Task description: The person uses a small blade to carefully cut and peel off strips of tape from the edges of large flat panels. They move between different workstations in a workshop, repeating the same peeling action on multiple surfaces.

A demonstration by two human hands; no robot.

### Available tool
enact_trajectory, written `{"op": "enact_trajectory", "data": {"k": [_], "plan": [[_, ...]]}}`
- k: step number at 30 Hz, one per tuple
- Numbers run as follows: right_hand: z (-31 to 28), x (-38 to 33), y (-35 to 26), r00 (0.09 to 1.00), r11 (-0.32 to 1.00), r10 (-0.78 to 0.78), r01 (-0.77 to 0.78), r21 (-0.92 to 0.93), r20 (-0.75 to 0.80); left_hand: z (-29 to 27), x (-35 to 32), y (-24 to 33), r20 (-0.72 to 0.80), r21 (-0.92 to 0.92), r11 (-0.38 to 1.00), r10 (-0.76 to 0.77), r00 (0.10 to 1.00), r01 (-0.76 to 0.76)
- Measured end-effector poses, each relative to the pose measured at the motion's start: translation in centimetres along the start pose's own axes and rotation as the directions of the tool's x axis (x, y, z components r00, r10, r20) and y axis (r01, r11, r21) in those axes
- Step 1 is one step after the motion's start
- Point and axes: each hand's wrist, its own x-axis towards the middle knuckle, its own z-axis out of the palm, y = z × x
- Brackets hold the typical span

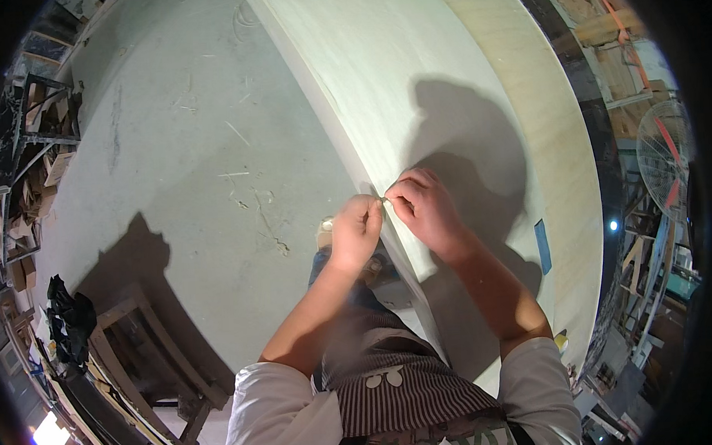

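My left hand [355,230] and my right hand [424,208] meet over the near edge of a long pale panel [382,80]. Both are closed in a pinch, fingertips almost touching. Between them shows a tiny yellowish piece [384,201], too small to name. Whether one hand or both grip it is hard to make out, though it sits right at the fingertips of each. The right hand's shadow falls across the panel's white surface.
A blue flat strip [543,247] lies on the panel at the right. Bits of debris [249,199] are scattered on the grey floor [171,95]. Wooden frames [152,339] and a black plastic bag [68,319] stand at lower left. A fan [664,158] is at far right.
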Motion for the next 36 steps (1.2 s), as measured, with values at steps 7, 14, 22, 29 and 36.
{"op": "enact_trajectory", "data": {"k": [7,14,22,29,36], "plan": [[-0.7,-3.3,-0.4,1.0,1.0,-0.012,0.012,0.001,0.002,0.9,-3.3,0.1,0.036,-0.012,1.0,0.007,0.999,-0.007],[-1.4,-7.6,-1.1,1.0,1.0,-0.002,0.002,-0.005,0.008,2.2,-7.5,-0.4,0.063,0.034,0.998,0.046,0.997,-0.048],[-2.5,-12.5,-1.7,1.0,1.0,0.003,-0.002,-0.006,0.018,3.9,-12.4,-2.0,0.125,0.123,0.986,0.093,0.988,-0.109],[-5.5,-16.9,-3.9,0.974,0.995,0.1,-0.096,-0.027,0.202,2.9,-17.0,-0.9,0.239,-0.131,0.989,0.093,0.967,-0.063],[-6.4,-15.0,-6.1,0.727,0.592,0.559,-0.686,0.422,0.398,-0.7,-14.7,0.0,0.246,-0.243,0.97,0.052,0.968,0.01]]}}
